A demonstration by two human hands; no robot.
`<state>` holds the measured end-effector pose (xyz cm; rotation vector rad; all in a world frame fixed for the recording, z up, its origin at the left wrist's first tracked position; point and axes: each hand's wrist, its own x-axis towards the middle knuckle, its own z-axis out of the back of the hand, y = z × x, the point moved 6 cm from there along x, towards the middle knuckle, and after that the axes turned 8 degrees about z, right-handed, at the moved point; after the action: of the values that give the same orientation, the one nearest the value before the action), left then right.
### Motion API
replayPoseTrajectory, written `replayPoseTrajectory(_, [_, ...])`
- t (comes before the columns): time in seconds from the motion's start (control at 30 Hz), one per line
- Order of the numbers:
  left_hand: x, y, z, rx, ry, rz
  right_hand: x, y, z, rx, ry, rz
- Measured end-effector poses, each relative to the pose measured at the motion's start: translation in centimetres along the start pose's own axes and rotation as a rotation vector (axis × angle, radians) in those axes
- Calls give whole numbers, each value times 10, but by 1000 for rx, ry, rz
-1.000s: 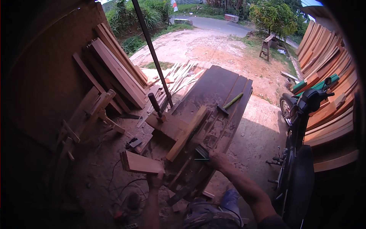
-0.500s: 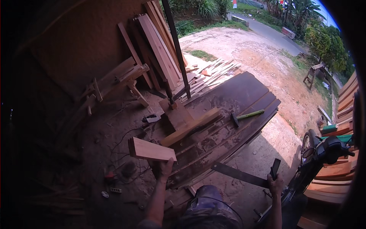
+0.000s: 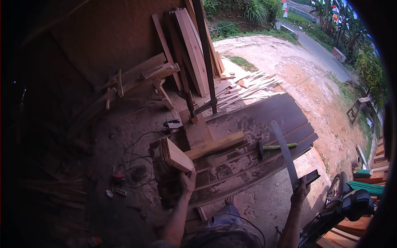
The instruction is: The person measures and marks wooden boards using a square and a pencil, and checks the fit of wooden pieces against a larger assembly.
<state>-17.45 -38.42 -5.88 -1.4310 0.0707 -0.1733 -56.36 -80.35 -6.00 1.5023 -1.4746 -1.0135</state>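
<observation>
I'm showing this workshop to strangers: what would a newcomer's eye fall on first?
Probably the metal square held in the right hand, its blade crossing in front of the green-handled hammer on the bench. Next, the short pale wood in the left hand, near the bench's left end. Beyond lies sunlit ground.

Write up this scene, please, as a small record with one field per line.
Left hand: holds the near end of a pale wood piece
Right hand: holds a carpenter's square, blade pointing away from the body
Workbench: bears a green-handled hammer and a yellowish wood strip
Far side: planks leaning against a wall
Lower right: motorbike, partly in view
</observation>
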Motion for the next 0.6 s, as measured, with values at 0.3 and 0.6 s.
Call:
replayPoseTrajectory(0.3, [-4,-6,-8,220,-57,139,148,-62,-85,-59,73,-183])
replayPoseTrajectory(0.6, [-3,-9,-10,202,-129,54,294,-128,-96,-443,375,-200])
